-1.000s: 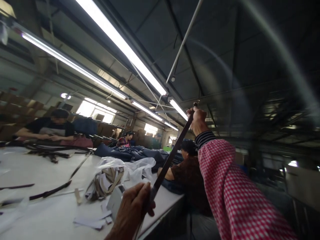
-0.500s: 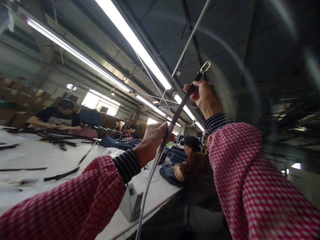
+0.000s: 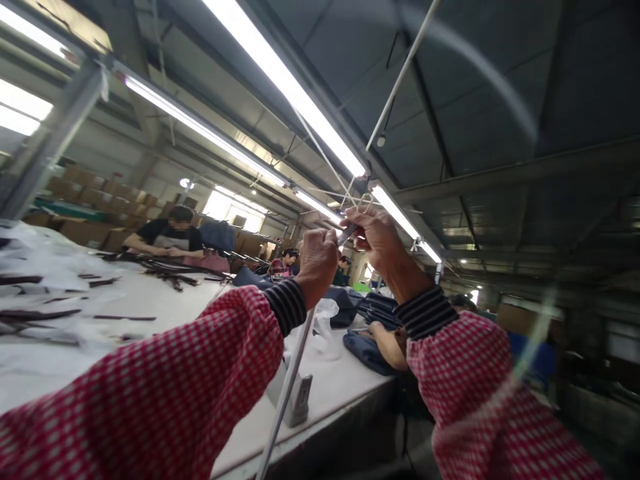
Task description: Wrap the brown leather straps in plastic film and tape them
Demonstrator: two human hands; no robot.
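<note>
Left hand (image 3: 317, 257) slid up beside right hand (image 3: 377, 240), both hands pinching strap (image 3: 287, 387) at centre, boxes (image 3: 90, 197) upper left, contents unseen

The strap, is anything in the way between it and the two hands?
No, nothing visible. The left hand and the right hand both pinch the strap, close together, raised in the air; its long end hangs down below the left hand.

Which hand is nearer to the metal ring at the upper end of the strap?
Right. The right hand grips the strap just under the metal ring; the left hand pinches the strap lower down, farther from it.
</note>
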